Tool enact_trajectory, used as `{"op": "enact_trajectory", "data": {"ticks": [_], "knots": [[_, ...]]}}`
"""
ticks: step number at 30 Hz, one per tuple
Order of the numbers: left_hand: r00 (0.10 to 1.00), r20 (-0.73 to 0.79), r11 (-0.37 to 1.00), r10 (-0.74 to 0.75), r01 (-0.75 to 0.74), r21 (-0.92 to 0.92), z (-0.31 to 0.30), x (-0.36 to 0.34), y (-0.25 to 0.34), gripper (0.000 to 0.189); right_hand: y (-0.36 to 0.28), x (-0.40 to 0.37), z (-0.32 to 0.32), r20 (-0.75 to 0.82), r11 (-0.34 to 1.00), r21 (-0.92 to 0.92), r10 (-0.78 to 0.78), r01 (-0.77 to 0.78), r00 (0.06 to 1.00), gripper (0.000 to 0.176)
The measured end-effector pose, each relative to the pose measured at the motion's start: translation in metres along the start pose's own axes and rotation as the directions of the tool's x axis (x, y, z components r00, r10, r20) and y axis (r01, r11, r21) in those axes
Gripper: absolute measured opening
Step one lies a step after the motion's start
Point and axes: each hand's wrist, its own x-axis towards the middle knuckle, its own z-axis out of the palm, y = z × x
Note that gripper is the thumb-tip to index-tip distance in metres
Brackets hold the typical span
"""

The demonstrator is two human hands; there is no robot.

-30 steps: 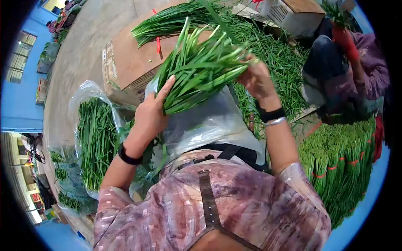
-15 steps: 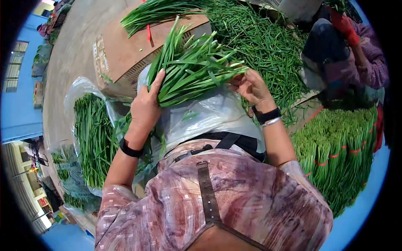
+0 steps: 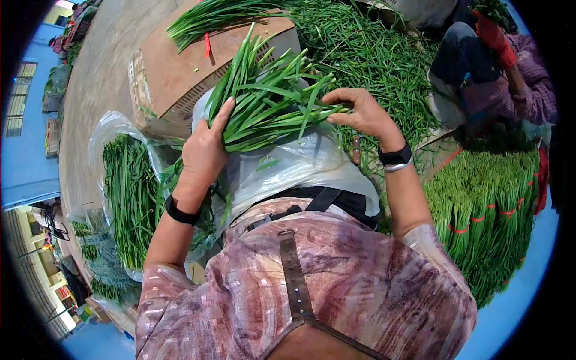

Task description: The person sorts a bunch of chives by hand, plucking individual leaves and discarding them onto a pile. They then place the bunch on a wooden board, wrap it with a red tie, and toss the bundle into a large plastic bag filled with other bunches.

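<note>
A loose bunch of garlic chives point(image 3: 270, 114) lies across my lap, its pale cut ends fanned up and to the right. My left hand point(image 3: 205, 144) is closed around the leafy end, thumb on top; the fingers underneath are hidden. On the right side, my right hand point(image 3: 367, 115) pinches the tip of a stalk between thumb and fingers at the bunch's edge. Clear plastic sheeting point(image 3: 294, 162) covers my lap under the bunch, with a few leaf scraps on it.
A cardboard box point(image 3: 174, 78) in front carries a red-tied chive bundle point(image 3: 222, 21). Loose trimmings point(image 3: 378, 66) heap beyond my right hand. Tied bundles point(image 3: 480, 222) stand at right, and a plastic bag of chives point(image 3: 129, 204) at left. A person in red gloves point(image 3: 495, 39) sits upper right.
My right hand has shifted slightly up and turned, with its fingers now pinching at the stalk ends. My left hand keeps its hold on the bunch.
</note>
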Motion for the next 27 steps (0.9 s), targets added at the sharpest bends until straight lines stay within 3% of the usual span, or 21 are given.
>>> {"op": "enact_trajectory", "data": {"ticks": [2, 5, 10, 13, 14, 18, 22, 25, 27], "knots": [[1.000, -0.007, 1.000, 0.009, -0.009, -0.005, 0.001, 0.000, -0.001, 0.077, -0.005, 0.005, 0.002, -0.033, 0.996, -0.092, -0.005, 0.002, 0.999, 0.024], [1.000, -0.019, 1.000, 0.018, -0.018, -0.002, 0.005, 0.000, -0.003, 0.077, 0.011, 0.006, 0.005, -0.084, 0.982, 0.157, 0.115, -0.101, 0.990, 0.020], [1.000, 0.017, 1.000, 0.009, -0.009, 0.015, 0.007, 0.000, -0.005, 0.077, 0.031, 0.007, 0.008, 0.035, 0.854, 0.497, 0.155, -0.151, 0.987, 0.019], [0.999, -0.014, 0.999, 0.033, -0.033, 0.026, 0.007, 0.000, -0.004, 0.077, 0.033, 0.012, 0.005, -0.006, 0.826, 0.535, 0.213, -0.177, 0.977, 0.013], [0.999, -0.018, 0.999, 0.036, -0.036, 0.030, 0.008, -0.001, -0.004, 0.077, 0.036, 0.014, 0.007, -0.057, 0.866, 0.472, 0.215, -0.163, 0.975, 0.013], [1.000, 0.020, 0.999, 0.021, -0.021, 0.027, 0.006, 0.000, -0.001, 0.076, 0.034, 0.013, 0.015, -0.178, 0.769, 0.630, 0.277, -0.107, 0.944, 0.009], [0.999, 0.000, 0.999, 0.046, -0.046, 0.016, 0.010, 0.000, -0.005, 0.076, 0.036, 0.006, 0.009, -0.086, 0.663, 0.735, 0.300, -0.142, 0.950, 0.011], [0.999, -0.012, 0.999, 0.050, -0.050, 0.004, 0.012, -0.001, -0.008, 0.076, 0.041, -0.007, -0.008, -0.008, 0.498, 0.861, 0.211, -0.100, 0.977, 0.012], [0.999, -0.007, 0.999, 0.048, -0.048, 0.006, 0.012, -0.002, -0.009, 0.077, 0.052, -0.027, -0.038, 0.015, 0.459, 0.885, 0.148, -0.082, 0.989, 0.016]]}}
